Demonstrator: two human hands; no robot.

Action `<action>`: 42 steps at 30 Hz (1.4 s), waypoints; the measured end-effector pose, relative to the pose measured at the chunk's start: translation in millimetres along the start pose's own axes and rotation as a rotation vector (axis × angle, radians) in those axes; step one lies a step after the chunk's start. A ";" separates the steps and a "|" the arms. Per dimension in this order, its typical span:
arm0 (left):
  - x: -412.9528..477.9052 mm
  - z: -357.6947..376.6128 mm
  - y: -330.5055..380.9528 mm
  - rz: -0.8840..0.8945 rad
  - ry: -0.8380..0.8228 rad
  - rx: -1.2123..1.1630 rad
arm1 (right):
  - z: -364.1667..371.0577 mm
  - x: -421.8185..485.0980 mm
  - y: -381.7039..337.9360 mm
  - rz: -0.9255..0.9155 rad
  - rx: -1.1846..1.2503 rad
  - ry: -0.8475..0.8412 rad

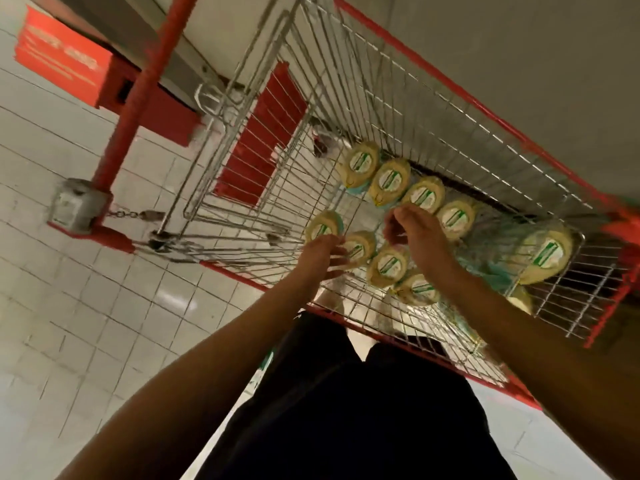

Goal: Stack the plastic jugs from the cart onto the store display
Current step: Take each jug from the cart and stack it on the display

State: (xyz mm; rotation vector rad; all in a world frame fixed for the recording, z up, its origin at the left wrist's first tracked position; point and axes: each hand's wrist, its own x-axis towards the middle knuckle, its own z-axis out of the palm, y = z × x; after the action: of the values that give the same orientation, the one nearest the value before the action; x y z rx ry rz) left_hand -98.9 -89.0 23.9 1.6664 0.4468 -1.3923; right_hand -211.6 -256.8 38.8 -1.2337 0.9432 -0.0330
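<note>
Several cream plastic jugs with green-and-white labels stand in two rows on the floor of the wire shopping cart (363, 98). My left hand (320, 254) reaches down into the cart, fingers curling at a jug (360, 249) in the near row; blur hides whether they grip it. My right hand (412, 230) hovers with loosely curled fingers between the rows, just in front of a far-row jug (424, 195). One jug (545, 254) lies on its side at the cart's right end.
The cart has red trim and a red handle bar (138, 98) with a coin lock (78, 206) on a chain. A red child-seat flap (259, 140) folds against its back. White tiled floor lies to the left; a grey wall or display base (519, 46) runs behind.
</note>
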 end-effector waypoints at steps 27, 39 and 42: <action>347.5 -63.1 -106.4 -0.399 0.466 -0.076 | 58.7 344.1 287.5 0.113 -0.785 -0.400; 406.4 -92.0 -137.4 -0.538 0.170 -0.440 | 71.4 382.2 327.5 -0.175 -0.977 -0.664; 407.0 -97.8 -135.7 -0.548 0.163 -0.378 | 68.3 381.8 321.7 -0.200 -1.009 -0.712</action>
State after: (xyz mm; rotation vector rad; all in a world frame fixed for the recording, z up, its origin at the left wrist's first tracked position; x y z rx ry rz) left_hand -18.3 -42.9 -406.2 1.3987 1.2530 -1.4354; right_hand -71.3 -270.3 -445.0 -2.0536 0.1534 0.7587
